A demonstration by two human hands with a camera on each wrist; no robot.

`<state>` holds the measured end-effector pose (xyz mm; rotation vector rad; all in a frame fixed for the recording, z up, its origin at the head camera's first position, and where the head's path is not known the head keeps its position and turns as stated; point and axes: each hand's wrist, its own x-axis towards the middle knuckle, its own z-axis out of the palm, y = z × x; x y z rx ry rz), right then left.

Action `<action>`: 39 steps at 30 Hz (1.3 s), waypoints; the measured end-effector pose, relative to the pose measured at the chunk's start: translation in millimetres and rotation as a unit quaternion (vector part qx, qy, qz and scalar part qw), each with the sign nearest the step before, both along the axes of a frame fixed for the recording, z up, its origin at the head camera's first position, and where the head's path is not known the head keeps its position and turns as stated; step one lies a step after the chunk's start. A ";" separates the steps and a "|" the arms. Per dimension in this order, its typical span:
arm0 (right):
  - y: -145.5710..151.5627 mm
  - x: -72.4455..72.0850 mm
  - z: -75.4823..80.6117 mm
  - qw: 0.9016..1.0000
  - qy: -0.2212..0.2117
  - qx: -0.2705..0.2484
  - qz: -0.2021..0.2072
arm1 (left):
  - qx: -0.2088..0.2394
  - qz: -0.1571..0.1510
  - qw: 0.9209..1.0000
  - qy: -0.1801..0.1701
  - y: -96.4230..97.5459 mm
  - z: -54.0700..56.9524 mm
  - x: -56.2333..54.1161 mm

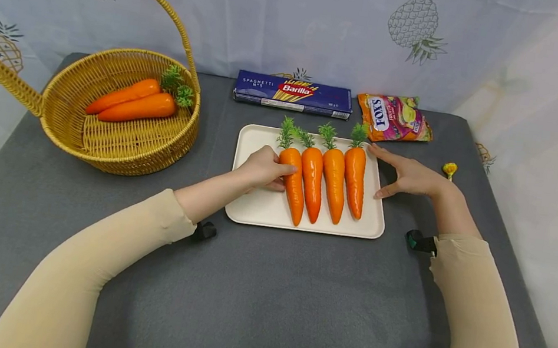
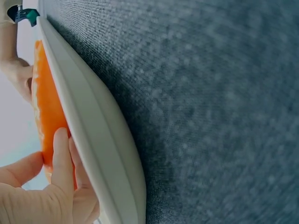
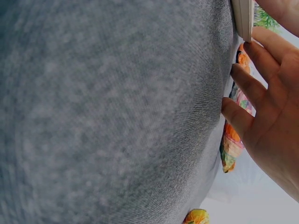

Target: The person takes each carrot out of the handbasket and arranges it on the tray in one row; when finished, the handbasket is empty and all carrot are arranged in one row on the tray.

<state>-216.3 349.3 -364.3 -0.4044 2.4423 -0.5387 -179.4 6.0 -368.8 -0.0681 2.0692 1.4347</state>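
- Carrots [image 1: 332,184]: four side by side on the tray [image 1: 254,212];
- left hand [image 1: 262,169] pinches the leftmost;
- right hand [image 1: 409,176], fingers spread, at the tray's right edge

Long sleeves both sides, plain beige, matte, look like thin stretchy knit. Left sleeve [image 1: 79,265]: close fit, a few creases at the elbow crook, cuff [image 1: 181,217] slightly bunched, edge a bit uneven. Right sleeve [image 1: 478,321]: same fabric, mostly smooth, hem gathered into a wavy, ruffled edge. Both cuffs end short of the wrist; left hand [image 1: 262,168] and right hand [image 1: 412,175] bare. Small black blocky left wrist unit [image 1: 205,231] sticks out by the cuff, detail too small to read. Right wrist unit [image 1: 420,241] is black with a dark green part, on a black band [image 1: 429,244] meeting the cuff. Left wrist view also shows that green block, angular.
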 end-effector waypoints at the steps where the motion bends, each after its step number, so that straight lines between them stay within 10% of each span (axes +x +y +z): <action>1: 0.1 0.1 0.0 1.000 0.000 0.000 -0.001 | 0.002 0.000 1.000 -0.002 0.1 0.3 0.0; 39: 1.3 -0.5 -0.7 1.000 0.004 -0.004 0.003 | 0.004 -0.006 1.000 -0.022 -0.2 1.4 -3.9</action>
